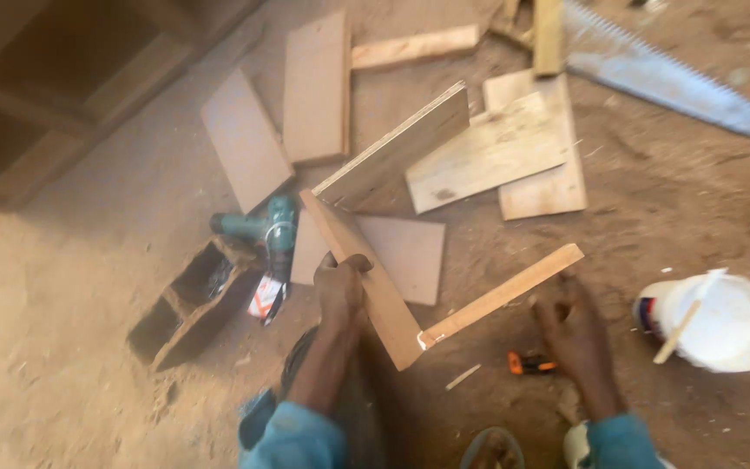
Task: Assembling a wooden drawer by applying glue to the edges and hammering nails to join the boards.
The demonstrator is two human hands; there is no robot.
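Observation:
My left hand (341, 287) grips the edge of a wooden board (366, 274) that stands on its edge and tilts toward me. A narrower wooden strip (505, 293) meets that board at its near corner, with white glue showing at the joint. My right hand (573, 328) hovers with its fingers spread just below the strip, holding nothing. A small orange tool (524, 363) lies on the ground beside that hand.
A white glue tub (722, 323) with a stick in it stands at the right. Several board offcuts (488, 152) lie ahead, with a handsaw (661, 78) at top right. A green power drill (262, 227) and a small wooden box (186, 300) lie left. A wooden cabinet (54, 78) fills the top left.

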